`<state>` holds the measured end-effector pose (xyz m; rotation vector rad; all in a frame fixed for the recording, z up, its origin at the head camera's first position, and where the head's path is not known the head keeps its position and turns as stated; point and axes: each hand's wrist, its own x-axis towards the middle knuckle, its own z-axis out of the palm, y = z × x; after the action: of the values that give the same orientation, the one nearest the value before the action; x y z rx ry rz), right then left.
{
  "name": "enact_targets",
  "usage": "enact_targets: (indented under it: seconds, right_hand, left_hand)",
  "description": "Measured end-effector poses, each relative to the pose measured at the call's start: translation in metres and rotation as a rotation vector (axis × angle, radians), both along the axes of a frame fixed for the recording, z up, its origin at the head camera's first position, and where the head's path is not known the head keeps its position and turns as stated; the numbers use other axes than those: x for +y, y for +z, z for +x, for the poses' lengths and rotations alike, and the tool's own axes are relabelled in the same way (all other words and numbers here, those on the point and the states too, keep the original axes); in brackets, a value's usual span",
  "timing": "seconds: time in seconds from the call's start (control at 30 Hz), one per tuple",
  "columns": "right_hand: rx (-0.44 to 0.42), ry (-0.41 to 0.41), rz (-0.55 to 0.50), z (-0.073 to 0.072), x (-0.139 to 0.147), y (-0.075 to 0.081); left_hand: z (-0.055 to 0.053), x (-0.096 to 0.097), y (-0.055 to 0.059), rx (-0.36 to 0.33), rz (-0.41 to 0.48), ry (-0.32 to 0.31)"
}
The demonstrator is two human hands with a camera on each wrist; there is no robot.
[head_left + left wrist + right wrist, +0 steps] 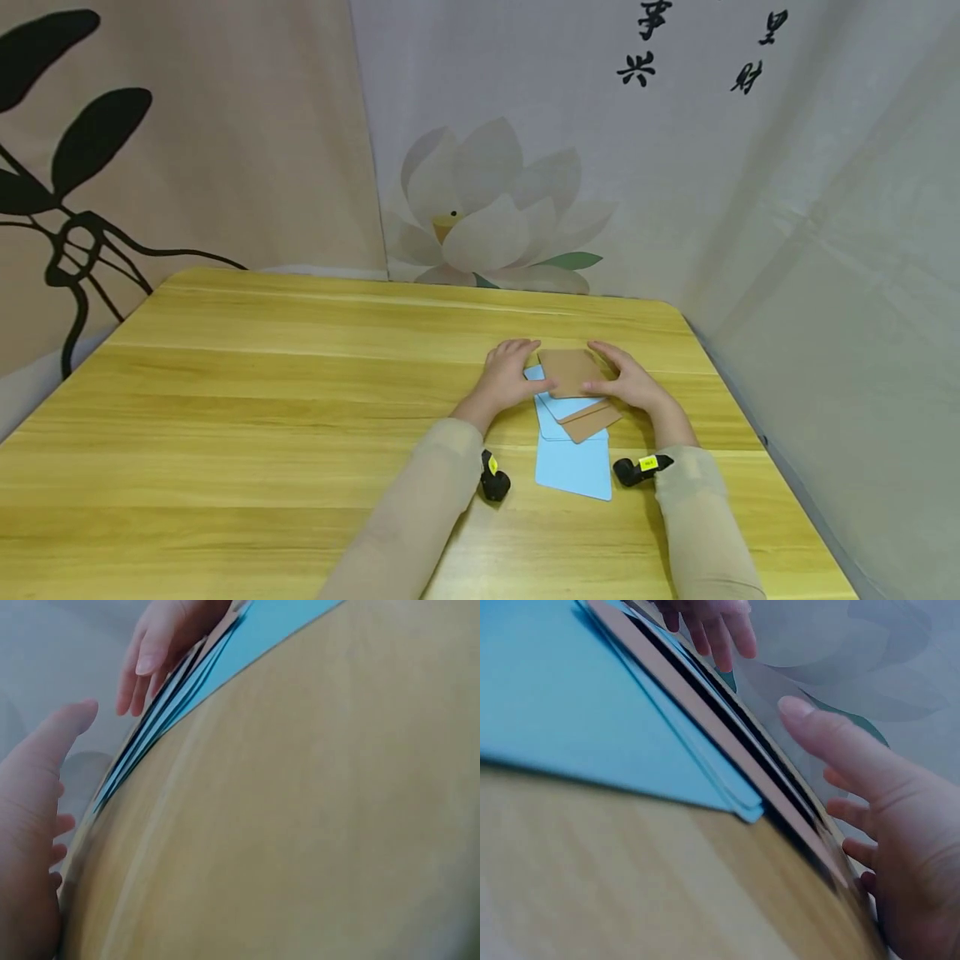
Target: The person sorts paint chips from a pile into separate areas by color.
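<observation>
A loose pile of light blue and brown cards lies on the table in front of me. At its far end is a brown card point(567, 372), with my left hand point(510, 375) at its left side and my right hand point(632, 379) at its right. Both hands have spread, relaxed fingers, and the thumbs overlap the near corners of that card in the head view. Below it lie a smaller brown piece point(591, 422) set at an angle and a blue card point(573, 467) nearest me. Both wrist views show the cards edge-on, with gaps between the layers.
The wooden table point(262, 433) has its right edge beyond my right forearm. A curtain point(825, 208) with a printed lotus and characters hangs behind it. Black wrist devices point(495, 479) with yellow labels sit at both sleeves.
</observation>
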<state>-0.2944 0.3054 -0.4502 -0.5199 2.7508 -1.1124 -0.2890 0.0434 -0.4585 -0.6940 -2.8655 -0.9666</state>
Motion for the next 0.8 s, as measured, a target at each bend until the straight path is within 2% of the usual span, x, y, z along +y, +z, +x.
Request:
enact_targets:
  seconds: [0.23, 0.8]
  right_hand:
    - [0.03, 0.019, 0.06, -0.0003, 0.0003, -0.0018]
    - [0.05, 0.06, 0.17, 0.0007, 0.0011, -0.0021]
  left_hand:
    - [0.0001, 0.0022, 0.0033, -0.011, -0.089, -0.013]
    - [-0.0006, 0.0062, 0.0038, 0.007, -0.207, -0.037]
